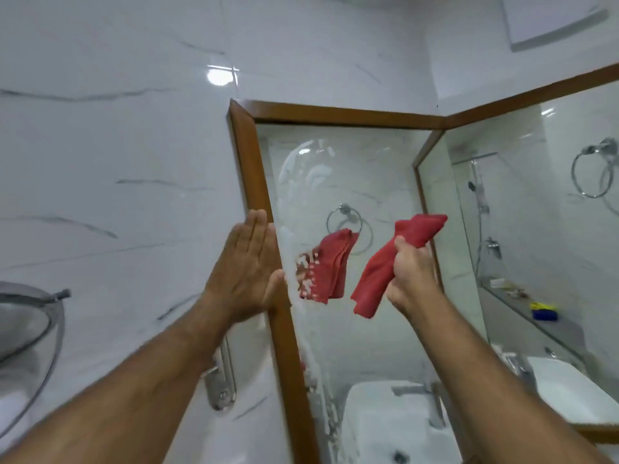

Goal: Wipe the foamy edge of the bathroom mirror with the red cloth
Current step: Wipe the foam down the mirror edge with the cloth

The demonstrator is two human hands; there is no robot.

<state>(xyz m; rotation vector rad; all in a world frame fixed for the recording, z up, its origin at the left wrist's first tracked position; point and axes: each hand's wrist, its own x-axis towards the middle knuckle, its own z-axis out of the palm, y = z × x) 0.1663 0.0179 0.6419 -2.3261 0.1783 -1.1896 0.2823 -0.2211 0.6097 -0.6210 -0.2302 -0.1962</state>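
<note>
— Listing hands first: state of each?
— Left hand (246,269): flat, fingers straight and together, laid against the wooden frame (254,182) at the mirror's (355,175) left edge. Right hand (410,272): fist closed round the cloth (395,259), raised before the glass, apart from it.
— Cloth?
— Red, bunched, ends sticking out above and below the fist; its reflection shows in the mirror.
— Foam (301,169)?
— White smears along the left side of the glass, beside the frame, running downward toward the basin (378,420).
</note>
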